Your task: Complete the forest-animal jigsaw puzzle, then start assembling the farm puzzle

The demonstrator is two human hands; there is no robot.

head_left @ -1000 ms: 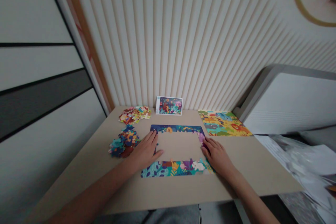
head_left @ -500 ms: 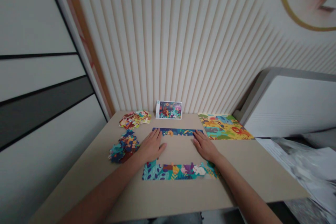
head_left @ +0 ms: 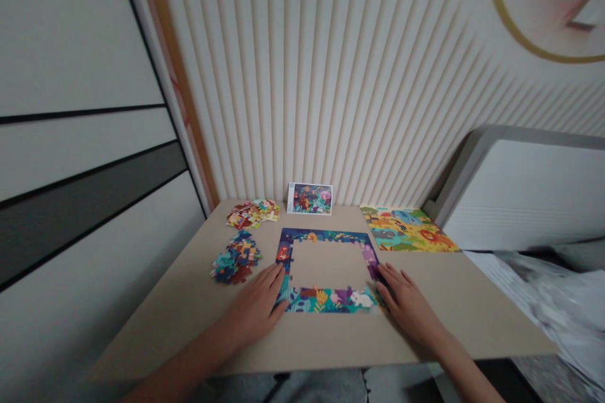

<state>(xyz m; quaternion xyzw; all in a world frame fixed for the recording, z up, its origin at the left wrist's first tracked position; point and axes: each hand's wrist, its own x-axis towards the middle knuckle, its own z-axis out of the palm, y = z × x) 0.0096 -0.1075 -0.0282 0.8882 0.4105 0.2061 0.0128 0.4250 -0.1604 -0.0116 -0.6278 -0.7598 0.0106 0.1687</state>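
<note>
Puzzle border: rectangular ring of joined pieces, flat near the middle of the table, tabletop showing through its centre; dark blue along the far side, teal and leafy along the near side, purple on the right.

Left hand: palm down at the border's left side, fingertips at its edge; fingers extended and close together, thumb apart.

Right hand: palm down at the border's right side; fingers extended, slightly spaced, thumb apart.

Dark puzzle pieces: loose heap left of the border, near the left hand.

Lighter puzzle pieces: second heap, just beyond the first.

Picture card: white-edged, propped at the ribbed wall — beyond the border.

Animal puzzle: yellow and green, flat at the table's far right — apart from the border.
</note>
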